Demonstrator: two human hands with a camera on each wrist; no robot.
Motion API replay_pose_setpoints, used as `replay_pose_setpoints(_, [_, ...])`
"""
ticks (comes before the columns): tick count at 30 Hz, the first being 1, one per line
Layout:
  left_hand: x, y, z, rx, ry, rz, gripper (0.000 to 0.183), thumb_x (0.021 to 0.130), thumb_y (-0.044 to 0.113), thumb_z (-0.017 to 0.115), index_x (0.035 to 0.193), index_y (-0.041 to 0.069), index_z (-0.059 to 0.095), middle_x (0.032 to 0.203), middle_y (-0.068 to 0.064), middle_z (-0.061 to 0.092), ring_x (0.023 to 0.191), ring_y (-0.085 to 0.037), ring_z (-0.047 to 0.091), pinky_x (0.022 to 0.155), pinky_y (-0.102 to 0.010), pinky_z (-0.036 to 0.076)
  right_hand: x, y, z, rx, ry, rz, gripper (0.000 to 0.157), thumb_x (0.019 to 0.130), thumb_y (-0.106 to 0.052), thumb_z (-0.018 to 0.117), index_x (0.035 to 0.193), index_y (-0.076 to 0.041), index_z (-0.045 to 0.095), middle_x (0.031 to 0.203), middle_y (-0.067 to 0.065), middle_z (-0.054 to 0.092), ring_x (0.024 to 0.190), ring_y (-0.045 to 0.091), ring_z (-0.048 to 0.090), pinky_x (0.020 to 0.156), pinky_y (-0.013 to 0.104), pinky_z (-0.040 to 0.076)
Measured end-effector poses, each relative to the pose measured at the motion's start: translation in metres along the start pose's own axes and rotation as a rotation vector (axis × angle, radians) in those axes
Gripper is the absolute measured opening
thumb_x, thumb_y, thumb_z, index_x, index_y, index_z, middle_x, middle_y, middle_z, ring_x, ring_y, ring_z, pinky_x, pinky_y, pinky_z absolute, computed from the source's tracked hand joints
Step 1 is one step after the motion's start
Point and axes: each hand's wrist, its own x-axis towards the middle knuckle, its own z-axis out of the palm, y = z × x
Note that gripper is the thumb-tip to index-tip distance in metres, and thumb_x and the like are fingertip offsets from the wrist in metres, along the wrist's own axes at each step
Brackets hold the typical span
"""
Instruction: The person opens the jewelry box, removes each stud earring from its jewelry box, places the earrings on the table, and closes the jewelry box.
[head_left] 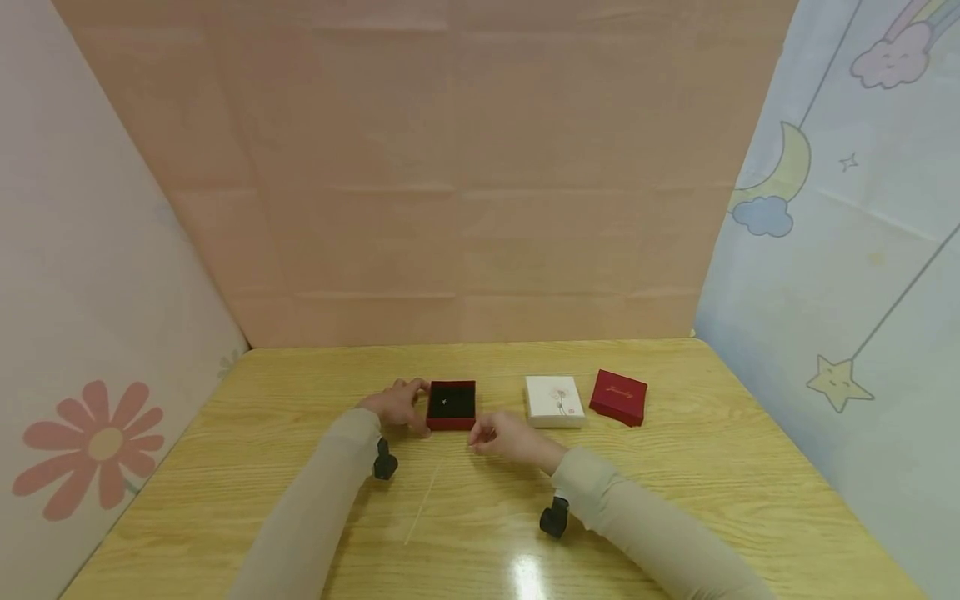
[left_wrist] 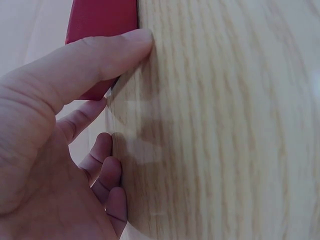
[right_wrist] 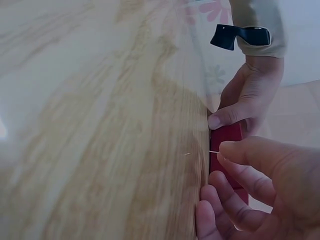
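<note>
In the head view an open red jewelry box (head_left: pixel 452 422) with a black insert stands on the table. A tiny star-shaped piece (head_left: pixel 444 402) lies on the insert's left part. My left hand (head_left: pixel 399 406) holds the box at its left side, the thumb (left_wrist: pixel 122 50) along the red wall and the index finger farther back. Just off the box's front right corner is my right hand (head_left: pixel 510 437). Its thumb and index finger pinch a thin, pale, needle-like piece (right_wrist: pixel 214 151), mostly hidden by the fingertips, so its kind cannot be told.
Right of the open box stands a white box (head_left: pixel 551 400) with a flower print. Beside it lies a red lid (head_left: pixel 621 396) with gold lettering. A thin pale line (head_left: pixel 422 502) runs on the wooden table (head_left: pixel 187 475); cloth walls rise around the table.
</note>
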Motion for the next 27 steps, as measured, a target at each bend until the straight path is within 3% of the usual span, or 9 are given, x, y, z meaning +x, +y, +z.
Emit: replay_pose_setpoints(27, [-0.0016,0.0005,0.0005,-0.006,-0.008,-0.003,0.079,0.066,0.032,0.086,0.133,0.026,0.043,0.133,-0.013,0.044,0.12,-0.033,0.048,0.092,-0.054,0.042,0.0005,0.0039,0.0022,-0.025,-0.021,0.008,0.004,0.086,0.0,0.068,0.089,-0.003,0.068,0.082,-0.001,0.065,0.074,0.007,0.054,0.067,0.022,0.047])
